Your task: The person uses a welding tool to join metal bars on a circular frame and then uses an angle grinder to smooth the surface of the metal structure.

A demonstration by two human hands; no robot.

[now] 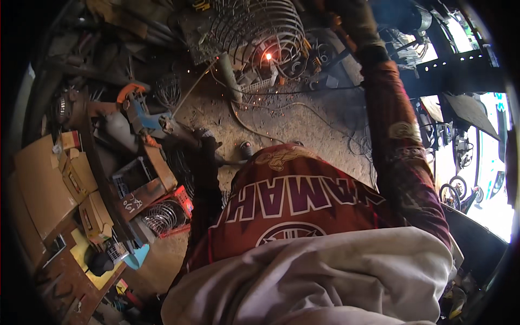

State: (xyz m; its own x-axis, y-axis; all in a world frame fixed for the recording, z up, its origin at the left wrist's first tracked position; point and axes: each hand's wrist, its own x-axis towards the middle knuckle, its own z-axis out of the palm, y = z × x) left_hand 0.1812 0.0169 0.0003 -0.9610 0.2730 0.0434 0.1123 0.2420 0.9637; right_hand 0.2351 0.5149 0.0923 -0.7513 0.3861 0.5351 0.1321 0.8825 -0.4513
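My left hand (207, 142), dark and in shadow, is closed at the lower end of a long thin rod (196, 85). The rod slants up to the right, and its far tip glows faint red beside an upright grey cylinder (227, 77). My right arm reaches up the right side; the right hand (349, 19) is dim near the top edge, with its fingers hidden. Between the two arms, farther off, lies a large metal coil (259, 27). A bright orange-hot spot (268, 56) shines at its near side, and sparks are scattered below it.
A blue vise (145, 115) stands on the left. Cardboard boxes (46, 187) lie beyond it, and a red crate (179, 214) holds rings of wire. A pale basket (259, 82) sits under the coil. Cables (246, 127) cross the floor. Motorcycles (457, 187) stand outside at right.
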